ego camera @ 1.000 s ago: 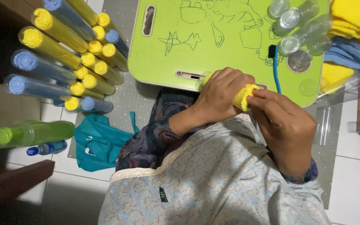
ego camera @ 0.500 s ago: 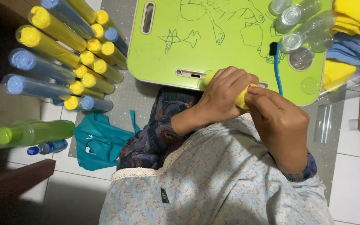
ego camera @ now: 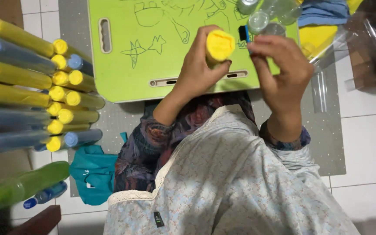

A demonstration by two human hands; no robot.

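Since the earlier frame the left hand [ego camera: 196, 72] has lifted the yellow-filled tube [ego camera: 219, 45] away from the body and turned it so its round end faces the camera, and the right hand [ego camera: 279, 74] has let go of it. The tube is a clear cylinder packed tight with bright yellow cloth, its end showing as a flat yellow disc with a soft crease. The left hand's fingers wrap around it, holding it above the near edge of the green worktop [ego camera: 122, 74]. The right hand hovers just right of the tube, fingers loosely curled and holding nothing. On the far right of the worktop lie empty clear tubes [ego camera: 266, 17] and a blue brush [ego camera: 243, 32]. To the left stands a stack of filled tubes [ego camera: 44, 95], yellow and blue ends outward. A teal cloth [ego camera: 93, 172] lies on the floor, near left.
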